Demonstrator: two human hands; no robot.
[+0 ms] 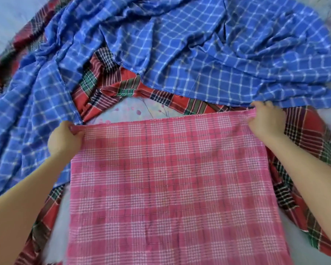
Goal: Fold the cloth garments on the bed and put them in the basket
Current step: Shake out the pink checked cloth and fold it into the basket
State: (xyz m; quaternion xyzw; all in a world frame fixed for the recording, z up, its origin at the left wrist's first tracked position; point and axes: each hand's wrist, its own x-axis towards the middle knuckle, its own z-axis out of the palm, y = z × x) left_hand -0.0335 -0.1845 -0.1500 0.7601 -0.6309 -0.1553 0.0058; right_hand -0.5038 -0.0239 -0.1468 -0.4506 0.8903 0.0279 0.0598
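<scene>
The pink checked cloth (170, 178) appeared thin, light and limp. The left hand (64, 139) and right hand (263, 119) each pinched a far corner; corner holds judged best.

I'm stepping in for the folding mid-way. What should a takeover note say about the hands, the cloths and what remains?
Left hand pinches the far left corner of the pink plaid cloth; right hand pinches its far right corner, far edge held taut.
Blue checked cloth lies crumpled, unfolded, beyond it, over the red tartan cloth, also unfolded.
Done: pink cloth looks partly folded.
Left: finish the pink, fold the other two, basket all. No basket in view.
</scene>
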